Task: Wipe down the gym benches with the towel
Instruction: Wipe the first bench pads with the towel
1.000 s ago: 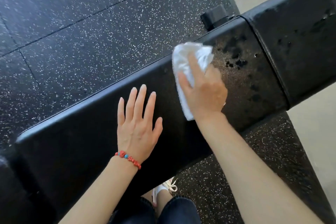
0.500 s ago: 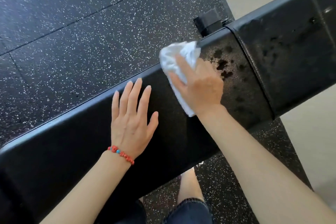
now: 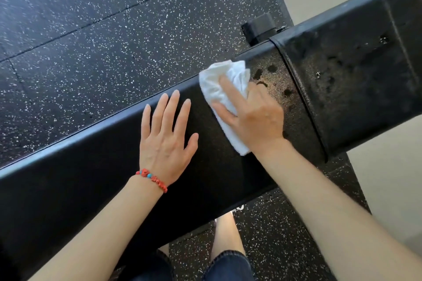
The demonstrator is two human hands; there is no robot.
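Right hand (image 3: 253, 114), fingers curled over a bunched white towel (image 3: 225, 89), presses it onto the long pad of the black bench (image 3: 91, 180), near its far edge. Left hand (image 3: 165, 141) lies flat and empty on the pad, just beside the towel. Wet blotches (image 3: 271, 75) lie between the towel and the seam to the second pad (image 3: 356, 80), itself mottled. Risks: loose towel folds could smear rather than lift the moisture; a stroke too close to the far edge could slide off; the braced palm may re-mark the wiped surface.
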